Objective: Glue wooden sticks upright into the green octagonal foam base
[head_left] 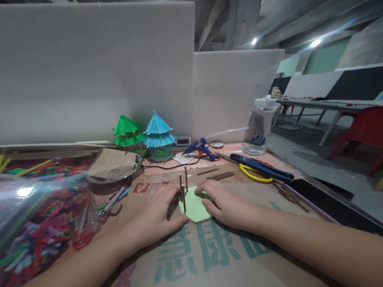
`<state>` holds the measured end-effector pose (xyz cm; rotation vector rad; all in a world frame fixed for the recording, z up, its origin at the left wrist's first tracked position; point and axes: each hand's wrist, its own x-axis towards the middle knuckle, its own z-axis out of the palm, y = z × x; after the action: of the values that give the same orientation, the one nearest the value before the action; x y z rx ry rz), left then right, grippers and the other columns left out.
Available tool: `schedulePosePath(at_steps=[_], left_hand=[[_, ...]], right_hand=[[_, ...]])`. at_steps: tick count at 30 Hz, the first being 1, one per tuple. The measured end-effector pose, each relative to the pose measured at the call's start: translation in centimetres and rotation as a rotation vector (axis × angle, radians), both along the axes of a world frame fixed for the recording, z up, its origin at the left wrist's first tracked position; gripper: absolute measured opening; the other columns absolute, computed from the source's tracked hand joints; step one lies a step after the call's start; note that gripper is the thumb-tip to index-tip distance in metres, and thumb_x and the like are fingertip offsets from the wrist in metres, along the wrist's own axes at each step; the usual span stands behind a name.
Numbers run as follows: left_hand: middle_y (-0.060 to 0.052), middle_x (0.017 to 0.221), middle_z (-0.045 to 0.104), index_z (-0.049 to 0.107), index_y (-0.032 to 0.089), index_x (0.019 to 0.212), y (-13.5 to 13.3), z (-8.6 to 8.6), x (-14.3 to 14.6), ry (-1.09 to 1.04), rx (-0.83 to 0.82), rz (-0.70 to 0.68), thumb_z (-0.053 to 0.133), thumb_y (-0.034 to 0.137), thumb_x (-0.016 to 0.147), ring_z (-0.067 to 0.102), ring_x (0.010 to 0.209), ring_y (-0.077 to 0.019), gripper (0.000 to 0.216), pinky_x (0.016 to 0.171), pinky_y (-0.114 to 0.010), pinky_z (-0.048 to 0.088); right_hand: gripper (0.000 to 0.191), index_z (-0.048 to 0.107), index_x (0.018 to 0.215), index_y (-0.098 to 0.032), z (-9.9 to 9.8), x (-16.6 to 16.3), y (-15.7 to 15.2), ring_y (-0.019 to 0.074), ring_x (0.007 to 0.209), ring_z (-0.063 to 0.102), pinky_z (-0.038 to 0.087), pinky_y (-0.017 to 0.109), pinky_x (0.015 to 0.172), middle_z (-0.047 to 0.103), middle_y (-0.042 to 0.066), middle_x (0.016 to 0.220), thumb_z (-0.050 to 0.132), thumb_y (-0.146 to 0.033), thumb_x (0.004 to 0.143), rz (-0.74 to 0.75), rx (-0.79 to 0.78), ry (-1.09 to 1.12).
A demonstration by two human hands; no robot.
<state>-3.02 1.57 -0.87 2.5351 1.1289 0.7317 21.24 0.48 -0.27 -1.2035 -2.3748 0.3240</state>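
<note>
A light green hexagonal card piece [195, 205] lies on a sheet of printed cardboard [210, 255] in front of me. Thin brown sticks [183, 191] stand upright along its left edge. My left hand [153, 217] rests on the cardboard at the piece's left side, fingers curled beside the sticks. My right hand [225, 204] presses on the piece's right edge, fingers bent down onto it. Whether the left fingers pinch a stick is hidden.
Green [127, 131] and blue [158, 135] stick pagodas stand at the back by white foam boards. A blue glue gun [201, 149], blue-yellow cutters [261, 169], loose sticks [220, 175], a water bottle [260, 127], scissors [113, 203], a metal dish [115, 172] and bagged coloured sticks [20, 211] surround me.
</note>
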Motion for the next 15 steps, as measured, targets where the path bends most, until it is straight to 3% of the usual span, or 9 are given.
schedulePosePath(at_steps=[15], left_hand=[[-0.014, 0.124, 0.065, 0.058, 0.02, 0.121, -0.05, -0.01, -0.16, 0.016, -0.023, 0.0, 0.068, 0.045, 0.086, 0.062, 0.115, -0.0336, 0.044, 0.097, -0.048, 0.052]], right_hand=[[0.028, 0.06, 0.12, -0.012, 0.1, -0.04, -0.06, 0.027, 0.121, 0.057, 0.046, 0.045, 0.108, 0.064, 0.016, 0.123, 0.05, -0.01, 0.094, 0.001, -0.033, 0.004]])
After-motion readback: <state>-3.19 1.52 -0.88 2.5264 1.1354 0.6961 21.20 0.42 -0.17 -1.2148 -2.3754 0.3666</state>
